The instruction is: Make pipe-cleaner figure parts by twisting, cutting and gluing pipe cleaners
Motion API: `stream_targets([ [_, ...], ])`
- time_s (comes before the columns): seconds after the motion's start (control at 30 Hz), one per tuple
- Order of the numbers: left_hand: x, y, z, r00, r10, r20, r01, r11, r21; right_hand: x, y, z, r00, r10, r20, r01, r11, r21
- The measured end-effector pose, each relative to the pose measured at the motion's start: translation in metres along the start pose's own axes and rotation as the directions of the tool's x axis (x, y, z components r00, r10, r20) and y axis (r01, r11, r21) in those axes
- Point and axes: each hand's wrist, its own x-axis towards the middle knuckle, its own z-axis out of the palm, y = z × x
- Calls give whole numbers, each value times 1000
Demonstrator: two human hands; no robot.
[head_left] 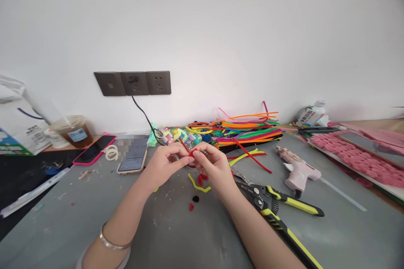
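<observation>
Both my hands meet above the grey table (176, 235). My left hand (166, 164) and my right hand (213, 166) pinch a red pipe cleaner (188, 149) between their fingertips, its end sticking up to the left. Below the hands lie a yellow pipe cleaner piece (197, 185), small red bits (191, 207) and a black bit (196, 198). A bracelet circles my left wrist.
A heap of coloured pipe cleaners (246, 130) lies behind the hands. Yellow-and-black pliers (277, 206) and a pink glue gun (298, 170) sit to the right. Two phones (134, 157) and an iced drink cup (74, 131) stand at the left, a pink tray (360, 157) at the far right.
</observation>
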Motion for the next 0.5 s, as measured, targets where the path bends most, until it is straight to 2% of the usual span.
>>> stream_targets([
  [0.17, 0, 0, 1, 999, 28, 38, -30, 997, 64, 0, 1, 1, 996, -84, -31, 83, 996, -45],
  [0.37, -2, 4, 4, 998, 54, 29, -58, 989, 134, 0, 1, 1, 998, -55, -33, 54, 998, -42],
  [0.5, -2, 5, 6, 998, 48, 32, -51, 993, 103, 1, 2, 0, 999, -37, -24, 35, 998, -54],
])
